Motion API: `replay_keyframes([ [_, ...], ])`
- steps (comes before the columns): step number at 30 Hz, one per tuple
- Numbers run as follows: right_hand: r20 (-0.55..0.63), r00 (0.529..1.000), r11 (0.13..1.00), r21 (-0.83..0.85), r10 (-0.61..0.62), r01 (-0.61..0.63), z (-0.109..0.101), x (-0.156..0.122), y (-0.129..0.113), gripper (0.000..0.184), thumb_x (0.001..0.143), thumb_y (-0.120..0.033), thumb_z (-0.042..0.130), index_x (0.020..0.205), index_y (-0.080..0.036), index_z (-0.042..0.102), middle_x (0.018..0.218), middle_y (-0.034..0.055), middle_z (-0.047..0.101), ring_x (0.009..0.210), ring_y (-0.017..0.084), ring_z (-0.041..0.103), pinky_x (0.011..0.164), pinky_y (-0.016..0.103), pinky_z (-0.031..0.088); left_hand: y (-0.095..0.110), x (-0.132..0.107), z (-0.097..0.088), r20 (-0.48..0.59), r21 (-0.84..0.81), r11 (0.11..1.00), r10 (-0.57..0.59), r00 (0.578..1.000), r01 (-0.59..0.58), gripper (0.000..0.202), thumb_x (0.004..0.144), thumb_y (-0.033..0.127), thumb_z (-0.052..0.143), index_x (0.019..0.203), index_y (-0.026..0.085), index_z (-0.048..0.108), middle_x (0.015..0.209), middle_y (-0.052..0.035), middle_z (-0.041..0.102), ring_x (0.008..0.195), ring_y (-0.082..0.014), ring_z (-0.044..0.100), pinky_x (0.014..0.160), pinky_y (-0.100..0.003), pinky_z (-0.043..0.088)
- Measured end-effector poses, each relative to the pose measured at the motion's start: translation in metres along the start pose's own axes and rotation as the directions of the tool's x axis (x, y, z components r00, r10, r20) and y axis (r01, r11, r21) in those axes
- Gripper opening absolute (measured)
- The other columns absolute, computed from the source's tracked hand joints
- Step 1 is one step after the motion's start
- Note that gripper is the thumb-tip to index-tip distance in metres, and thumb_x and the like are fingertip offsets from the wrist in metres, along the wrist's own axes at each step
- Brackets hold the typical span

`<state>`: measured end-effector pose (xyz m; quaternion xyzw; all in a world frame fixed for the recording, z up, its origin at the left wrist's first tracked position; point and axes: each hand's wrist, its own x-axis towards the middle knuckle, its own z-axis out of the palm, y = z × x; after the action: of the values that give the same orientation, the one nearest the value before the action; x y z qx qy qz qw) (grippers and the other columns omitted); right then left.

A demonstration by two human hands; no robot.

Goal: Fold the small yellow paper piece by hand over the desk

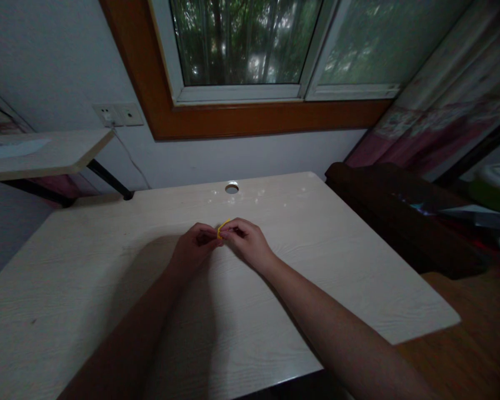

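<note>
A small, thin yellow piece (220, 229), perhaps a folded strip, is held between my hands above the pale wooden desk (316, 244). Thumb and fingers of my left hand (195, 244) pinch close at its left side. From the right, my right hand (249, 240) grips it between thumb and forefinger, and its upper end pokes out beside the forefinger. The fingertips of both hands nearly meet and cover much of the piece, so its exact kind does not show.
Behind my hands, a round cable hole (232, 189) is cut near the desk's back edge. A raised shelf (45, 153) on dark legs stands at the left. Beyond the desk's right edge sits a dark wooden piece of furniture (400, 222). A window (245, 50) is above.
</note>
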<state>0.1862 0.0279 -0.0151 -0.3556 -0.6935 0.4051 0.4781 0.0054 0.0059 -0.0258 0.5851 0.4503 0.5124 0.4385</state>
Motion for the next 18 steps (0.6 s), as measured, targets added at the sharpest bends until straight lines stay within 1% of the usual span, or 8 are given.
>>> replay_keyframes([
  [2,-0.002,1.0,1.0,-0.002,0.001,-0.001,0.0,0.0,0.0,0.012,0.085,-0.031,0.066,0.091,-0.021,0.07,0.088,0.0037,0.069,0.081,0.016,0.064,0.076,0.029,0.05,-0.002,0.0,0.0,-0.008,0.037,0.999,-0.002,1.0,0.002,0.028,0.069,0.03,0.08,0.088,0.02,0.063,0.081,-0.0015,0.071,0.077,-0.0163,0.07,0.074,-0.03,0.056],
  [5,-0.011,1.0,1.0,-0.009,0.007,-0.007,0.0,0.0,0.0,0.012,0.085,-0.03,0.066,0.091,-0.021,0.07,0.089,0.004,0.069,0.082,0.016,0.064,0.076,0.029,0.05,0.0,0.0,0.0,0.0,0.043,0.999,-0.012,1.0,0.012,0.026,0.071,0.031,0.078,0.089,0.02,0.062,0.083,-0.002,0.072,0.079,-0.0175,0.071,0.077,-0.033,0.057],
  [8,-0.022,0.999,1.0,-0.006,0.023,-0.023,0.0,0.0,0.0,0.014,0.085,-0.033,0.066,0.09,-0.021,0.07,0.088,0.0043,0.069,0.081,0.016,0.065,0.076,0.029,0.051,0.006,-0.002,0.001,0.012,0.005,1.0,-0.021,1.0,0.021,0.025,0.073,0.033,0.076,0.089,0.02,0.062,0.083,-0.0025,0.072,0.079,-0.0185,0.071,0.078,-0.034,0.057],
  [12,-0.021,0.998,0.998,0.023,0.054,-0.053,0.001,0.0,0.001,0.017,0.084,-0.037,0.066,0.091,-0.021,0.069,0.087,0.0047,0.07,0.078,0.017,0.066,0.073,0.029,0.053,0.014,-0.003,0.003,0.028,-0.058,0.998,-0.029,0.999,0.03,0.02,0.081,0.035,0.07,0.087,0.018,0.062,0.08,-0.0031,0.072,0.077,-0.0183,0.072,0.077,-0.034,0.058],
  [18,-0.012,0.998,0.997,0.045,0.066,-0.065,0.001,0.0,0.001,0.016,0.084,-0.036,0.067,0.09,-0.021,0.069,0.087,0.0045,0.07,0.078,0.017,0.066,0.073,0.029,0.052,0.01,-0.001,0.001,0.041,-0.094,0.995,-0.04,0.998,0.044,0.024,0.077,0.037,0.074,0.087,0.018,0.061,0.079,-0.0023,0.072,0.074,-0.0186,0.072,0.074,-0.035,0.06],
])
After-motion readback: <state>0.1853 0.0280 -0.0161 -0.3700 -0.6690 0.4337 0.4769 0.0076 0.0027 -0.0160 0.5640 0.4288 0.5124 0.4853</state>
